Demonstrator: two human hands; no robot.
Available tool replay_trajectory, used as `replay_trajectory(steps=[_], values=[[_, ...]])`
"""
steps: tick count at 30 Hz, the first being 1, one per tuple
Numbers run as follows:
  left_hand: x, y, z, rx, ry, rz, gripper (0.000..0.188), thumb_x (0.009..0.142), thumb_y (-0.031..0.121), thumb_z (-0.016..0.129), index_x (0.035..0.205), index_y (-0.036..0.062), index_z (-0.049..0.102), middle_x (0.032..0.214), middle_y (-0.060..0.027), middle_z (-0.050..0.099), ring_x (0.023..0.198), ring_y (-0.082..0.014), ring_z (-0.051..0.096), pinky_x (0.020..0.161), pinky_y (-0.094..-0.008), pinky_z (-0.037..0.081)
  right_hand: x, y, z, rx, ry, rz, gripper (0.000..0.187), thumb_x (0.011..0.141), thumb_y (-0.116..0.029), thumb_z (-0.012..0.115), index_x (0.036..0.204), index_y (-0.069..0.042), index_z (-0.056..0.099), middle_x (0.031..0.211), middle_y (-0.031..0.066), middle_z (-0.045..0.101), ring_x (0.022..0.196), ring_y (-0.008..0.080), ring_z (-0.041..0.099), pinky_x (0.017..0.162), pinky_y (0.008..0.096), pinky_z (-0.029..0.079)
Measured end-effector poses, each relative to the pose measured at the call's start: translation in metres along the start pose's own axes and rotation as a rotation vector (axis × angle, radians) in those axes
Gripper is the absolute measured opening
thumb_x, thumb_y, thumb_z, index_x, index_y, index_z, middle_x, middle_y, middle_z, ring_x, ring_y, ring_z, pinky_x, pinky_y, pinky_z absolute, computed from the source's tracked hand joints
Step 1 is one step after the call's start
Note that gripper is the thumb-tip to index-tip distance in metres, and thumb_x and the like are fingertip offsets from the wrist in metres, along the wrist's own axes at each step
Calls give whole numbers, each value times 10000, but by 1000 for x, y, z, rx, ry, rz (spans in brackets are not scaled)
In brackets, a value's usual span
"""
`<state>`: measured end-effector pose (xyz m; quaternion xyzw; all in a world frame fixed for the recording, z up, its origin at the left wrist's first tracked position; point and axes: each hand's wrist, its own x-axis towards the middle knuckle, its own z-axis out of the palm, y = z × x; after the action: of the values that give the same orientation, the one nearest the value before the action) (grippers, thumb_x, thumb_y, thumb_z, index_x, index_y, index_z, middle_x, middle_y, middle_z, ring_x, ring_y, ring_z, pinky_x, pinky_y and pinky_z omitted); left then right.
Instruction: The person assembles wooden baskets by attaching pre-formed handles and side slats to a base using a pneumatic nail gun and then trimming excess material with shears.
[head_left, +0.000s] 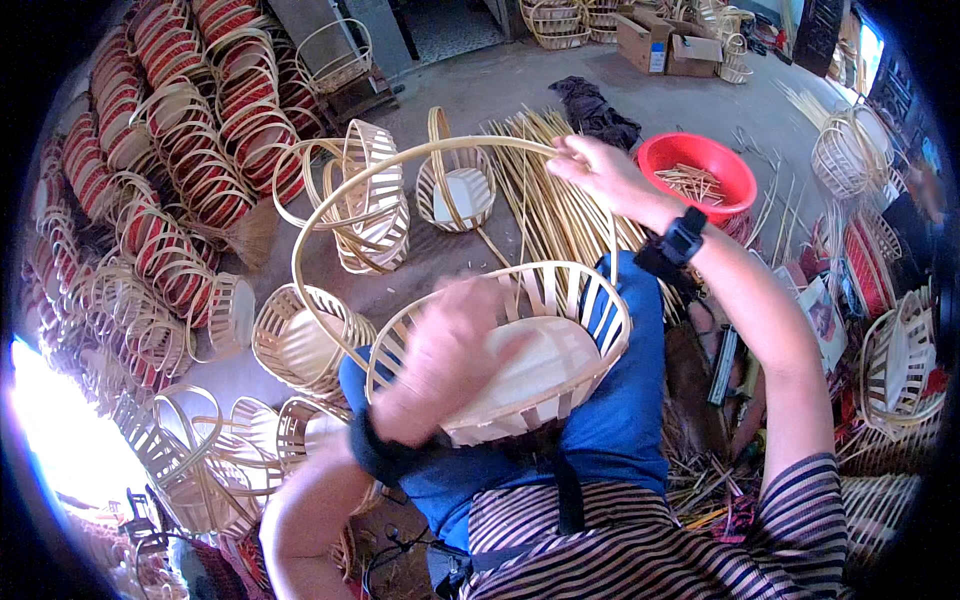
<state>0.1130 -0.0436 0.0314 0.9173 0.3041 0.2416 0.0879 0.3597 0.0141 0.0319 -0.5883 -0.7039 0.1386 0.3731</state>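
An oval basket (520,390) of pale woven strips, with a flat light base, rests on my lap. Its tall hoop handle (350,178) arches up from the left side of the rim and across to the right. With fingers closed round the handle near its upper right, my right hand (603,178) holds it above the basket's far side. My left hand (445,350) is over the left part of the basket. Motion blurs its fingers, and whether they touch the rim cannot be told. Both wrists wear dark bands.
Finished-looking baskets (375,200) stand on the floor ahead and to the left. Tall stacks of red-and-pale baskets (180,130) line the left. Long cane strips (540,190) lie ahead, beside a red basin (740,160) of short sticks. A dark cloth (597,112) and cardboard boxes (668,48) lie farther off.
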Motion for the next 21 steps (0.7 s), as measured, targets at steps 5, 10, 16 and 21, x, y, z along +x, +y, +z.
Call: replay_trajectory(steps=[5, 10, 16, 21], values=[[72, -30, -53, 377, 319, 93, 402, 707, 304, 581, 990, 30, 499, 1020, -136, 446, 972, -281, 375, 776, -371, 352, 0, -17, 28, 29, 204, -148, 464, 740, -379, 573, 938, 37, 515, 664, 92, 531, 579, 131, 503, 533, 246, 394], [97, -55, -40, 343, -54, -162, 340, 759, 418, 494, 799, 87, 557, 720, -109, 554, 663, -236, 527, 574, -356, 408, -4, -22, 44, 162, 295, 6, 376, 702, -395, 594, 734, -21, 577, 529, 89, 506, 467, 196, 494, 438, 294, 350], [90, -53, -28, 505, 230, -120, 428, 774, 485, 427, 675, 88, 551, 558, -80, 551, 517, -241, 541, 461, -346, 387, 3, -25, 39, 255, 375, -44, 201, 712, -194, 631, 738, 3, 597, 542, -28, 474, 519, 27, 368, 452, 201, 293], [93, -43, -27, 497, 235, -143, 436, 783, 486, 403, 689, 87, 553, 573, -73, 563, 537, -237, 550, 482, -350, 394, 8, -19, 32, 296, 430, -78, 325, 681, -312, 647, 689, 6, 579, 501, 57, 496, 459, 72, 398, 436, 239, 328]])
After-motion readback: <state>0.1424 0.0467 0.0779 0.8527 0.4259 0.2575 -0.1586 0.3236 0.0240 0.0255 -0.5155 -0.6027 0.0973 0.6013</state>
